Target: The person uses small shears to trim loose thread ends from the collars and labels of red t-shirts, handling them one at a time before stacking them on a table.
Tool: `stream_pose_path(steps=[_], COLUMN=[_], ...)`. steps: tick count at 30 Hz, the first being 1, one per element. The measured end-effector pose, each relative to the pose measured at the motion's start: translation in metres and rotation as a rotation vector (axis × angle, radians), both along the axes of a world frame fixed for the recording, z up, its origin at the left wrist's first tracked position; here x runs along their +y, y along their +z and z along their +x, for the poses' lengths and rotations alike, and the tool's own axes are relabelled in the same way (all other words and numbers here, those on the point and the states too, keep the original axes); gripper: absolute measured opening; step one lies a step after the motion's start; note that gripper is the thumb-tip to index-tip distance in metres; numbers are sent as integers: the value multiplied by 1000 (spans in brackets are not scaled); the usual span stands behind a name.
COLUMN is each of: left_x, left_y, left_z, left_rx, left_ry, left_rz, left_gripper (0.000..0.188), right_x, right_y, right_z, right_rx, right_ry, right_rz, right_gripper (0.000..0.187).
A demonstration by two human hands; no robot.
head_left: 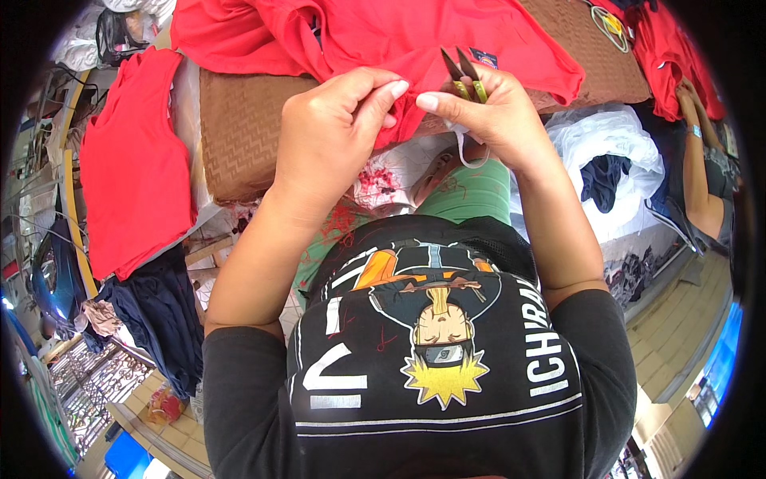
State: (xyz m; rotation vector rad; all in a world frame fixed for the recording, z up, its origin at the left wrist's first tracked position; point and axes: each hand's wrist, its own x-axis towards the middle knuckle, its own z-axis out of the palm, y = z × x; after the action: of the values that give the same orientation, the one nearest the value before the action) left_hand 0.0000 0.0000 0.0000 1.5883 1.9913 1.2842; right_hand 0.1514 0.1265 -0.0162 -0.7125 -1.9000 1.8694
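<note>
A red garment (375, 36) lies spread over the brown-covered table (247, 120), and part of it hangs over the near edge between my hands. My left hand (339, 120) is closed in a pinch, thumb against the fingers, beside the hanging red cloth. What it pinches is too small or hidden to make out. My right hand (499, 108) is wrapped round yellow-handled thread snips (467, 80), their two dark blades apart and pointing up and away from me. A small dark label (483, 57) shows on the red cloth behind the blades. Below this hand dangles a white loop (472, 160).
Another red garment (136, 152) drapes at the table's left, above dark blue cloth (163, 311). To the right stands a white plastic bag (570, 148) with dark cloth inside. Farther right, another person's arm (698, 164) reaches to a red garment (670, 56).
</note>
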Motion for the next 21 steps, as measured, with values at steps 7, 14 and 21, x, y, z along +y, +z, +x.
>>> stream_pose_path(steps=[7, 14, 21], left_x=[0, 0, 1], left_y=[2, 2, 1], left_z=[-5, -1, 0], left_rx=[-558, -400, -601], left_ry=[40, 30, 26], left_rz=[22, -9, -45], left_gripper=[19, 20, 20], right_x=[-5, -18, -17], right_y=[-10, 8, -1], right_z=[-4, -5, -7], right_rx=[97, 35, 85], right_ry=[20, -38, -95], right_rz=[18, 187, 754], right_gripper=[17, 17, 20])
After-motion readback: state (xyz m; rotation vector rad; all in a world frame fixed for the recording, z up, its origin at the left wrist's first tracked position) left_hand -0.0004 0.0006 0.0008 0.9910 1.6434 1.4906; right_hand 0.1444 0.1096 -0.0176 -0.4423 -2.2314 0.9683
